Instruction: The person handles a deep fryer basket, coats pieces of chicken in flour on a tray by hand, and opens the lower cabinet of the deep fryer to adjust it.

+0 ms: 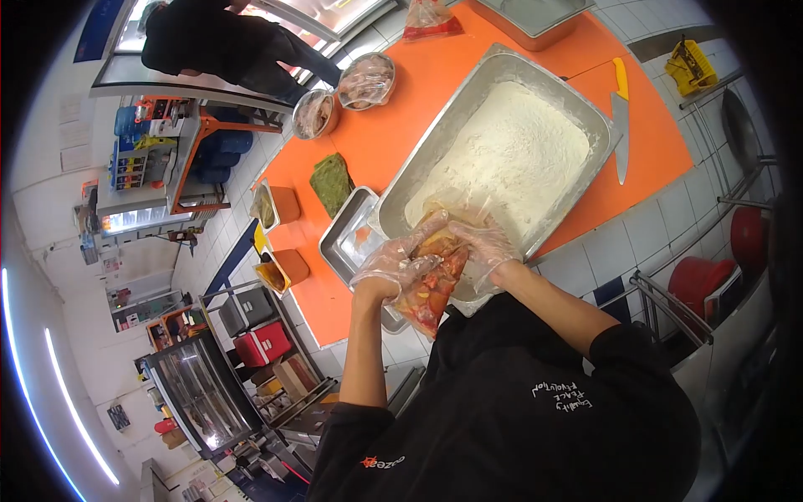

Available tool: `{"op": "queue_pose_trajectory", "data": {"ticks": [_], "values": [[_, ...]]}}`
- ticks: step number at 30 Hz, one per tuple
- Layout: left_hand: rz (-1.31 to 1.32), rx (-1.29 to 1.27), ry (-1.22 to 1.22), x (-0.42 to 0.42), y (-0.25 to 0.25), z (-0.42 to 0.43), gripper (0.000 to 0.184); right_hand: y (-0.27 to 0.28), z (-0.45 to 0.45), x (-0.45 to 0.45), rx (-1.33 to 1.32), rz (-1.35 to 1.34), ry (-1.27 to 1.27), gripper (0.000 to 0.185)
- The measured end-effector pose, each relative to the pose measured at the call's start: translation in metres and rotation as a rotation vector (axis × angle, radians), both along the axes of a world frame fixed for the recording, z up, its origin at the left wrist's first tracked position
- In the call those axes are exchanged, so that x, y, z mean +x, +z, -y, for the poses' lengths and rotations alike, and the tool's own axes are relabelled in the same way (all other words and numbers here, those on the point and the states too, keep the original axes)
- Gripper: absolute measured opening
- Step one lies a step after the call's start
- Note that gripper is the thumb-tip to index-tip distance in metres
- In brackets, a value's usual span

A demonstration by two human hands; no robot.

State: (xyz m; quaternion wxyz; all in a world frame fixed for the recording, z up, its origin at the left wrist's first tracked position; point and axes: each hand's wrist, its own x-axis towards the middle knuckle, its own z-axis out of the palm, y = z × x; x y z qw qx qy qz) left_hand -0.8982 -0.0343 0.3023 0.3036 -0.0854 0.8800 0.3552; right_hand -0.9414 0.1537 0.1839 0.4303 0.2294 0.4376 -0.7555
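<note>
Both my hands, in clear plastic gloves, grip a see-through plastic bag (431, 293) of reddish marinated meat pieces. My left hand (400, 266) wraps the bag's left side. My right hand (485, 247) closes on its upper right part near the mouth. The bag is tilted, its full end hanging towards my body and its loose top over the near end of a deep metal tray (435, 132). White flour (519, 138) lies heaped in that tray. Partly beneath my left hand is a smaller metal tray (335, 238).
On the orange table (314, 322) are a yellow-handled knife (621, 125), a green cloth (332, 184), two covered bowls (368, 81), small metal containers (288, 203) and another metal pan (535, 25). A person in dark clothes (222, 42) stands beyond the table. Red stools (698, 284) are at right.
</note>
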Motion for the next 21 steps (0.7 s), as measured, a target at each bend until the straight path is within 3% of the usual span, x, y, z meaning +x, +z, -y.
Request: {"op": "queue_pose_trajectory", "data": {"ticks": [5,7,8,11,13,17,19,21], "values": [[0.044,-0.058,0.056,-0.006,0.004,-0.009,0.071,0.000,0.000,0.009,-0.087,0.064,-0.048,0.078],[0.065,-0.097,0.055,-0.009,0.012,-0.014,0.069,-0.004,-0.001,0.006,-0.220,0.137,-0.005,0.099],[0.065,-0.094,0.049,-0.010,0.014,-0.016,0.069,-0.005,-0.002,0.007,-0.221,0.138,-0.007,0.099],[0.066,-0.098,0.051,-0.010,0.018,-0.019,0.069,0.001,-0.005,0.006,-0.213,0.039,0.069,0.083],[0.066,-0.104,0.062,-0.008,0.018,-0.018,0.069,-0.003,-0.003,0.011,-0.211,-0.014,-0.013,0.069],[0.047,-0.091,0.070,-0.010,0.018,-0.017,0.067,-0.008,-0.001,0.016,-0.159,-0.057,-0.097,0.065],[0.058,-0.087,0.071,-0.011,0.018,-0.017,0.067,-0.009,-0.004,0.013,-0.327,0.246,-0.032,0.055],[0.016,-0.085,0.042,-0.010,0.012,-0.014,0.064,-0.002,-0.001,0.017,-0.388,0.259,-0.028,0.051]]}}
